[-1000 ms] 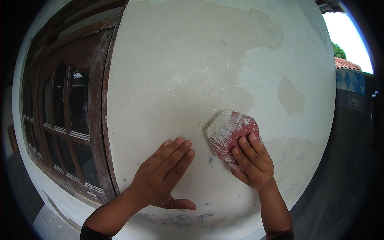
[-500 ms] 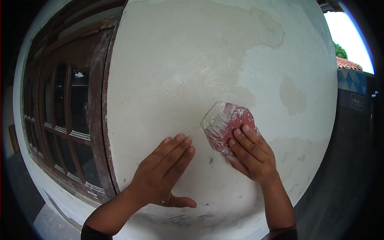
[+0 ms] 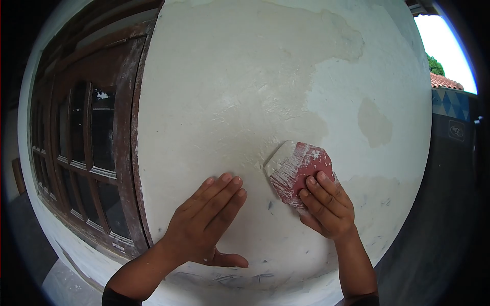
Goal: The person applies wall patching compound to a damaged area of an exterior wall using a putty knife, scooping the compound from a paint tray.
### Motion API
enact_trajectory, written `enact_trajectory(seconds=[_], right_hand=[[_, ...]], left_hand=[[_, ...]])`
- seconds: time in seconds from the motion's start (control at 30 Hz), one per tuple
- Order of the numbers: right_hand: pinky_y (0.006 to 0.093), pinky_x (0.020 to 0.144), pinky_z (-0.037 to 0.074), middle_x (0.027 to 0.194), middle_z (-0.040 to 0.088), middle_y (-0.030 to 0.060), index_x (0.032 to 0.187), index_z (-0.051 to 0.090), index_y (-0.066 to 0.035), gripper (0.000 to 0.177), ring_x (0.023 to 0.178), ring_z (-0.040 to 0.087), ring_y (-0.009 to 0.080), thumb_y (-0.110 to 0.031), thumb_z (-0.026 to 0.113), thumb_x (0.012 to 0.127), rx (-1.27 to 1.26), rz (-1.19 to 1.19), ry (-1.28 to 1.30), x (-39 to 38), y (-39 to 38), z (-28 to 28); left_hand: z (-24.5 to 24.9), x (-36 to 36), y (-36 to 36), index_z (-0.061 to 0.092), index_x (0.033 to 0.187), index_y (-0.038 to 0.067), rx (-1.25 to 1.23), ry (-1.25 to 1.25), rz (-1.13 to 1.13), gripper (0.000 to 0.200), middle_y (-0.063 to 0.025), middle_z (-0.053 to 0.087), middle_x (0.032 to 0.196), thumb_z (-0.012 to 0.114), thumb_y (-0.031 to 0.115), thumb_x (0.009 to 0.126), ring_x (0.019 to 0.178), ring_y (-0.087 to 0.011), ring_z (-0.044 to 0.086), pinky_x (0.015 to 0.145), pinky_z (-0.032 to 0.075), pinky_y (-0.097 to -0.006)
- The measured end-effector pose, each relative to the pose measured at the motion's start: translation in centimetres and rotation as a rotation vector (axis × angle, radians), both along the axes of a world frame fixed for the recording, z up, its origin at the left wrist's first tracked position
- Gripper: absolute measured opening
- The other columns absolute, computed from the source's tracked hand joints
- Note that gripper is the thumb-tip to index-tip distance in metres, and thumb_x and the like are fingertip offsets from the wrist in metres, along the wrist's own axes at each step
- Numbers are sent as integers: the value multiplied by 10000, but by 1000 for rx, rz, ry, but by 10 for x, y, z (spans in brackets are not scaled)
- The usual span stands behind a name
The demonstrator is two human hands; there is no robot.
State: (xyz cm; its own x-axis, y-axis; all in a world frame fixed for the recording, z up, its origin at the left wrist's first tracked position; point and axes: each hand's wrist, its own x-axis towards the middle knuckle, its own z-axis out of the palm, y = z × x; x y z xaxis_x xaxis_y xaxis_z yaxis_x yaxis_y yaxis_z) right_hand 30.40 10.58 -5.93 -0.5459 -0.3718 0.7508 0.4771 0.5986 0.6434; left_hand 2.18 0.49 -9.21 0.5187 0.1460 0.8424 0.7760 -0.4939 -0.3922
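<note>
A red putty scraper [image 3: 308, 168], its left edge smeared with off-white putty, is in my right hand [image 3: 329, 206]. My fingers lie over its face, and its putty-coated edge rests at the wall [image 3: 204, 76]. The thumb's grip behind the scraper is partly hidden. Left of it, my left hand [image 3: 206, 219] lies flat on the wall with its thumb stretched out. Damp-looking, streaked putty [image 3: 245, 107] covers the wall above both hands.
A brown wooden window frame [image 3: 125, 132] with dark glass panes stands along the left. Beige patches [image 3: 374, 122] mark the paler wall on the right. Beyond the wall's right edge are a dark panel with a blue pattern [image 3: 449, 104] and a tiled roof [image 3: 445, 81].
My right hand has moved down and slightly right with the scraper. My left hand has stayed nearly in place on the wall.
</note>
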Motion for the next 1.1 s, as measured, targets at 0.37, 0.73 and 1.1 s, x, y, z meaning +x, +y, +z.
enact_trajectory(seconds=[0.37,0.73,1.1], right_hand=[[428,980,526,1213,701,110,1087,748,-66,400,1234,609,274,-135,810,698,-1,66,14,2,-3,3],[430,986,512,1224,695,98,1102,742,-66,377,1243,605,259,-144,798,738,8,9,17,-3,3,0],[421,962,525,1212,701,100,1082,751,-71,378,1220,620,258,-127,807,712,1,-58,-34,3,-2,2]], left_hand=[[-1,2,-1,495,1370,-64,2,-7,-13,1034,-238,525,1392,592,783,785,1334,-386,494,1115,391,-506],[1,6,-3,493,1373,-67,-16,-4,-28,1022,-238,507,1413,601,766,791,1347,-384,480,1125,380,-502],[0,6,-4,480,1384,-66,-28,-5,-23,1025,-238,499,1422,609,761,791,1359,-381,468,1127,376,-504]])
